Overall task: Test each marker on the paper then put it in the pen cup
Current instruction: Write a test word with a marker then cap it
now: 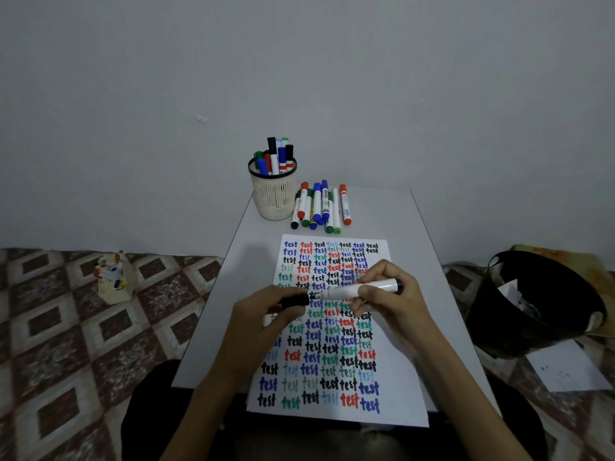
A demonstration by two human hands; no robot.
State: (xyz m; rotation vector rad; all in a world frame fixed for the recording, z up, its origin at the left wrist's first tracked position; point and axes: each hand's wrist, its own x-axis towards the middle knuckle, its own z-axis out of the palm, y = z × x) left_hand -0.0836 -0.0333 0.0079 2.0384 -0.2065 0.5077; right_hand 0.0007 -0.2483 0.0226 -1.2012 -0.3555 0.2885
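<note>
Above the middle of a white paper sheet [396, 404] crowded with coloured "test" words, the right hand [392, 294] pinches a white-barrelled black marker [359, 289], and the left hand [263, 314] pinches its black cap [294, 300] at the nib. Capping or uncapping cannot be told; once capped, the marker likely goes into the cream mesh pen cup [273, 197] beyond the paper's far edge.

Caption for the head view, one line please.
Right hand holds black marker, left hand its cap, over the test-covered paper.
</note>
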